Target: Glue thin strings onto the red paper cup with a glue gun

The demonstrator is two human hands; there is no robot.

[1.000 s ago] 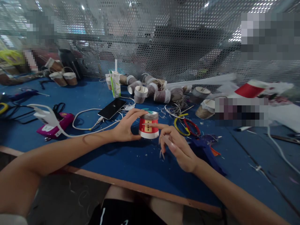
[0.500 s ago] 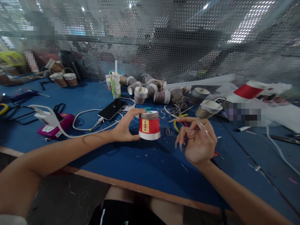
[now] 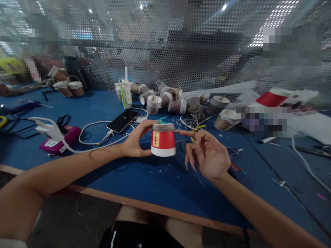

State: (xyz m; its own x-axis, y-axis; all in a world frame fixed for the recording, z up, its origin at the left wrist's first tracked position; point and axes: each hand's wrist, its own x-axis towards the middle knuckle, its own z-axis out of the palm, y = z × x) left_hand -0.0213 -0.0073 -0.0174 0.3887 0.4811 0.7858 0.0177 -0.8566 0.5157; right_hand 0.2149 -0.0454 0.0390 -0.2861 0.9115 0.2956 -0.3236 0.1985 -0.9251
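The blue table [image 3: 160, 179] stretches out in front of me, its wooden edge running just above my knees, and a perforated metal screen [image 3: 181, 51] stands along its far side. Against that screen lies a heap of twine-wrapped paper cups [image 3: 165, 98], some tipped over, with a small carton [image 3: 126, 93] and its straw standing upright at the left of the heap. Closer to me on the left, a white cable [image 3: 90, 132] loops across the table to a black phone [image 3: 122, 120] lying flat, and a pink device [image 3: 59, 139] sits beyond that, well apart from my hands.

My left hand [image 3: 136, 139] grips the red paper cup [image 3: 163, 140], thumb low on its side and fingers curled round the top; the cup is upside down, white rim at the bottom, just above the table near its middle. A band of brown twine [image 3: 163, 127] is wound round the cup's upper end. My right hand [image 3: 208, 155] is spread loosely, palm up, just beside the cup; its forefinger and thumb pinch a thin strand running off the twine band
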